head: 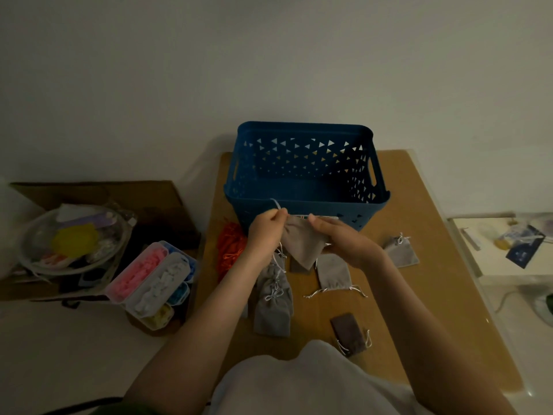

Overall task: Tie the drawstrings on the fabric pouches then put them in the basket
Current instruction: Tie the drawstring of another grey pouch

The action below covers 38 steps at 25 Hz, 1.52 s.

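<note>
Wore white shirt (299, 384) at frame bottom, both bare forearms extended toward blue basket (299, 163). Pinched white drawstring (276, 205) between thumb and fingertips of left hand (264, 235), cord end raised against basket's near wall. Gripped beige pouch (302, 244) with right hand (341, 238), thumb on its upper edge. Held pouch above wooden table (419, 295), just before basket's near wall, outside it. Observed stack of bow-tied grey pouches (272, 301) nearer than basket, below left hand. Observed untied grey pouch (332, 272) beside stack, cords loose. Noted further grey pouch (401, 250) off basket's near right corner, dark brown pouch (348, 330) farthest from basket. Noted orange fabric heap (230, 244) at basket's near left corner.
</note>
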{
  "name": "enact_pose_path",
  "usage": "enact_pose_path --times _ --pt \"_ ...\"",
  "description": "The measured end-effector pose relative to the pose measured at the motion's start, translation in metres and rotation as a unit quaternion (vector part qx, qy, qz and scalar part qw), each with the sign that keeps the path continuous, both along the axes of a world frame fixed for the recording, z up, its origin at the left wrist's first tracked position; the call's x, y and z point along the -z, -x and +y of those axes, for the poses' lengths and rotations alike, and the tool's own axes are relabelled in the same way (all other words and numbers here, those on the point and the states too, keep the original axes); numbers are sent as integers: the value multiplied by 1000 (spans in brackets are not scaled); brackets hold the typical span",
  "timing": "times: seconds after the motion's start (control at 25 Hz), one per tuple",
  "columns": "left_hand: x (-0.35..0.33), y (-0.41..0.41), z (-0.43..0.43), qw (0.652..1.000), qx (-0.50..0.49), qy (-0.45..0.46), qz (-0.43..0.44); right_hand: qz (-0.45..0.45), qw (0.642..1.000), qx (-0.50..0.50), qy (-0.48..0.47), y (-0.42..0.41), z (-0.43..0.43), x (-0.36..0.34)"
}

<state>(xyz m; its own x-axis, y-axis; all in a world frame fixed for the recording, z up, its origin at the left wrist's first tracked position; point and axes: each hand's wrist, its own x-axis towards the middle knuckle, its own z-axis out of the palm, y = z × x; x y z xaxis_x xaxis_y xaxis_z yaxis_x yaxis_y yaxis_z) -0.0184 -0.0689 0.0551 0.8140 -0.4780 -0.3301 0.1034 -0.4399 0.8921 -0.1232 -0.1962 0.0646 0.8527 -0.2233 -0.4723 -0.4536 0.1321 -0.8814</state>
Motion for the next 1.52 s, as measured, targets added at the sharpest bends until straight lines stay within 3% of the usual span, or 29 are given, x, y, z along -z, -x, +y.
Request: enact_pose_path --times 0.16,0.28,0.4,0.52,0.68,0.88,0.96,1.04,1.16,1.4,1.52 --pt "-7 7 3 989 13 116 88 -3 987 7 -160 -1 1 7" --pt "-15 14 3 956 50 252 144 46 984 -13 -174 -2 3 22" --pt "-18 18 4 928 126 302 180 30 977 -18 -212 -2 14 25" --pt "-22 13 7 921 174 302 175 -13 972 9 -232 -1 19 21" --pt "-23 4 11 953 139 253 95 -135 955 3 -264 1 13 22" --pt "-27 11 10 966 112 234 16 -100 957 94 -256 -1 22 6" --pt "-26 9 6 972 96 212 -4 -110 934 28 -338 0 25 0" --pt "-27 6 3 976 100 189 -36 -121 923 -63 -359 0 22 3" --pt "-27 9 2 973 100 195 -66 -122 941 -77 -306 -5 13 15" --pt "-22 -3 13 958 62 246 132 -80 990 -25 -110 -2 -3 22" --pt "-20 -7 16 980 64 164 92 -46 997 -36 52 0 -10 23"
